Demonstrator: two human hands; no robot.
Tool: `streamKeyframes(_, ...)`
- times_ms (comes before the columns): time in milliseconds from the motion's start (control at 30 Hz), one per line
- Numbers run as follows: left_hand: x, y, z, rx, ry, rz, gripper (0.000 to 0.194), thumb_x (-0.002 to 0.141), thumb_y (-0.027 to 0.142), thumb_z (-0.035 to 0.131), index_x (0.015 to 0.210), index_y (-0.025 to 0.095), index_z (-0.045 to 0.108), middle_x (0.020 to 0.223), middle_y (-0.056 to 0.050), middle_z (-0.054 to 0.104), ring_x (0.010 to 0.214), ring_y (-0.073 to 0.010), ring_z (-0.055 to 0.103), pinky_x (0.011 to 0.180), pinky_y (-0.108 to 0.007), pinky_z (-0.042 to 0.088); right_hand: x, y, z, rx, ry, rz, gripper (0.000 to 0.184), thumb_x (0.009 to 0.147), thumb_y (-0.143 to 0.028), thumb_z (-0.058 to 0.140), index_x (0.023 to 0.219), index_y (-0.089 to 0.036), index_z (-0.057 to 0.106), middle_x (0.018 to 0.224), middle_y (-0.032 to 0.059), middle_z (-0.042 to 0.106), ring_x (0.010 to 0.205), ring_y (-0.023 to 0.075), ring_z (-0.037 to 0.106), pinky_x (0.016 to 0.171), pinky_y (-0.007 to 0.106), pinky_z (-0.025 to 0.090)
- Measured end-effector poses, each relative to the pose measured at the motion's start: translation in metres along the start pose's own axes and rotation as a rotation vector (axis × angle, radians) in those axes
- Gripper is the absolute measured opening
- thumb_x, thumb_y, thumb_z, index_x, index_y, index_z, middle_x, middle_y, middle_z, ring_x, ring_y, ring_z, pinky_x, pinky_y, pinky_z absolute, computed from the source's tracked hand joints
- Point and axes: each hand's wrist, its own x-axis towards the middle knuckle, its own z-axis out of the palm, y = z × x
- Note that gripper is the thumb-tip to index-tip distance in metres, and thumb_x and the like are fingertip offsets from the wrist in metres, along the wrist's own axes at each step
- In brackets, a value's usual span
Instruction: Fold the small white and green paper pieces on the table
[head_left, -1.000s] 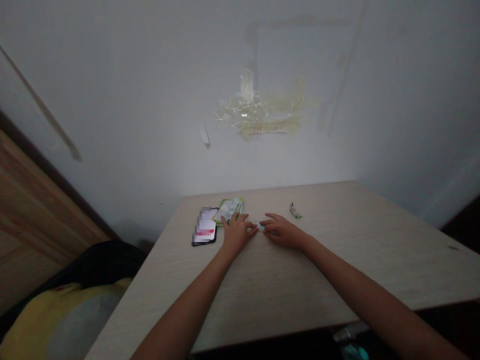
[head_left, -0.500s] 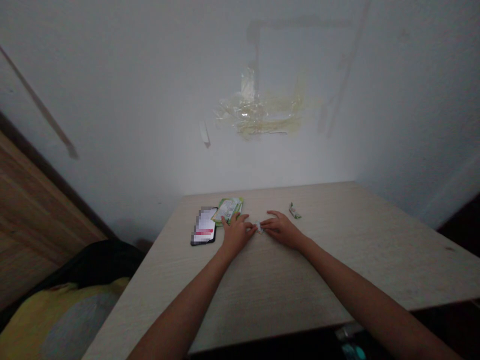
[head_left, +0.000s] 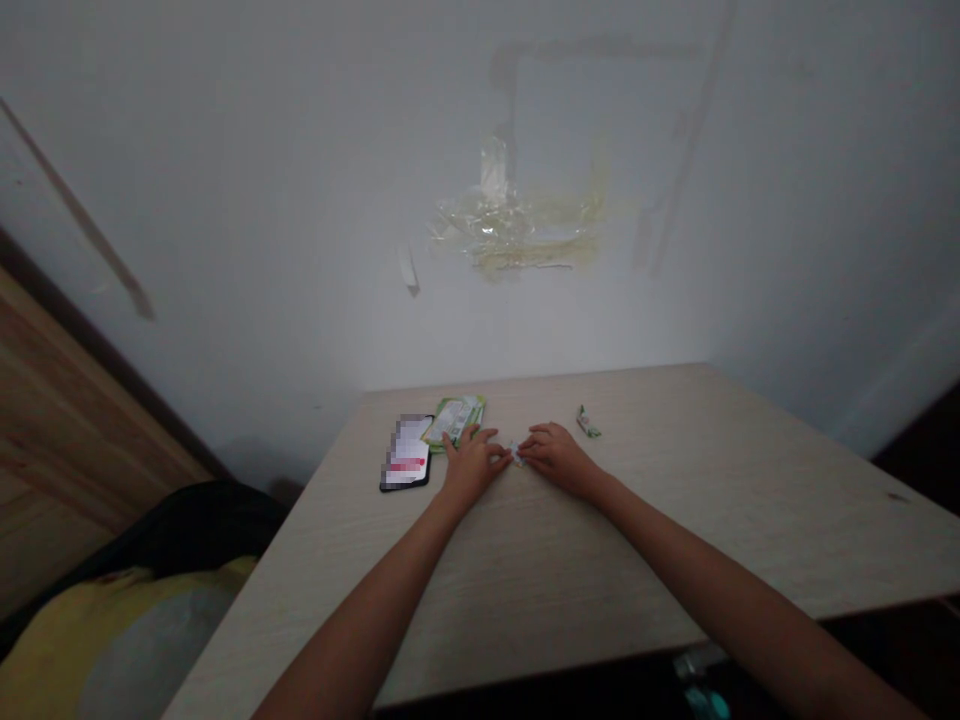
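Between my fingertips, low over the table (head_left: 480, 560), is a small whitish piece (head_left: 517, 453), too small to tell its kind. My left hand (head_left: 474, 465) pinches its left side with thumb and forefinger, the other fingers spread towards a green and white packet (head_left: 452, 420). From the right, the fingertips of my right hand (head_left: 559, 457) close on the piece's other side. Part of the piece is hidden by the fingers. The packet lies flat just beyond my left hand, its near edge partly covered by those fingers.
A phone (head_left: 407, 460) with a lit screen lies left of the packet, partly under it. A crumpled green and white wrapper strip (head_left: 588, 422) rests beyond my right hand. Behind the table rises a wall with peeling clear tape (head_left: 517, 225). A yellow and grey cloth thing (head_left: 142, 640) is at lower left.
My right hand's raised forefinger has come down closer to its other fingers, and the hand has shifted slightly left. My left hand keeps its pinch; packet, phone and strip lie as before.
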Motion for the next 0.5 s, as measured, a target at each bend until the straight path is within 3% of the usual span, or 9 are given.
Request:
streamKeyframes(100, 0.0, 0.0, 0.0, -0.011, 0.003, -0.002, 0.019, 0.087, 0.048, 0.06, 0.094, 0.038, 0.075, 0.137, 0.003, 0.059, 0.137, -0.0317, 0.036, 0.107, -0.078, 0.007, 0.002, -0.004, -0.001, -0.024, -0.073, 0.044, 0.022, 0.094, -0.027, 0.057, 0.109, -0.027, 0.072, 0.104, 0.0063, 0.071, 0.104, 0.0213, 0.059, 0.106, 0.048, 0.033)
streamKeyframes(233, 0.0, -0.001, 0.0, -0.017, 0.003, 0.001, 0.02, 0.087, 0.048, 0.06, 0.095, 0.038, 0.075, 0.137, 0.002, 0.059, 0.137, -0.0319, 0.036, 0.108, -0.078, 0.007, 0.002, -0.007, -0.002, -0.026, -0.121, 0.107, 0.025, 0.096, -0.029, 0.053, 0.113, -0.027, 0.07, 0.107, 0.0062, 0.069, 0.108, 0.0229, 0.057, 0.111, 0.055, 0.022)
streamKeyframes(500, -0.001, 0.0, -0.001, -0.001, 0.0, 0.003, 0.02, 0.087, 0.048, 0.06, 0.096, 0.038, 0.075, 0.136, 0.002, 0.059, 0.137, -0.0321, 0.036, 0.108, -0.077, 0.008, 0.002, -0.013, -0.003, -0.033, -0.12, 0.133, 0.024, 0.096, -0.028, 0.053, 0.113, -0.027, 0.07, 0.106, 0.0066, 0.067, 0.11, 0.0224, 0.055, 0.112, 0.057, 0.019)
